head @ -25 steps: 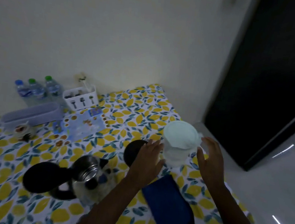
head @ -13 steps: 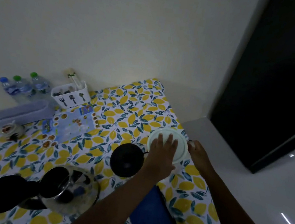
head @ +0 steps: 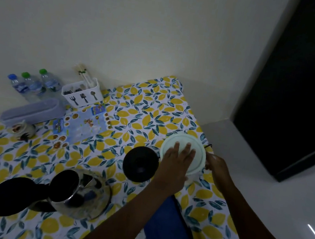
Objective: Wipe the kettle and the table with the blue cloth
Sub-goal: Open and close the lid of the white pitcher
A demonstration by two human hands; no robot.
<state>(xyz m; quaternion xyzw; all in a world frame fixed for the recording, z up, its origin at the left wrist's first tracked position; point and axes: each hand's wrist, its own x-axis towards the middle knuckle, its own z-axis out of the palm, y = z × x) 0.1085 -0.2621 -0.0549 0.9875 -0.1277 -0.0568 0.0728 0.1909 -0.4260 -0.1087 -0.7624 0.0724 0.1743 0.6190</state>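
A steel kettle (head: 81,195) stands at the lower left of the lemon-print table (head: 144,105), its black lid (head: 10,196) hinged open to the left. The round black kettle base (head: 139,162) sits apart in the middle. The folded blue cloth (head: 167,229) lies near the front edge, partly under my left forearm. My left hand (head: 174,165) lies flat, fingers spread, on the pale lid of a white container (head: 198,150). My right hand (head: 217,164) grips that container's right side at the table's right edge.
Three water bottles (head: 32,84), a white cutlery caddy (head: 82,94) and a lavender tray (head: 32,110) line the back wall. A printed leaflet (head: 85,122) and a small dish (head: 20,129) lie nearby. A dark door (head: 295,86) stands to the right, beyond pale floor.
My left hand went from the container's side onto its lid. My right hand closed on the container's right side. The view tilted more steeply down over the table.
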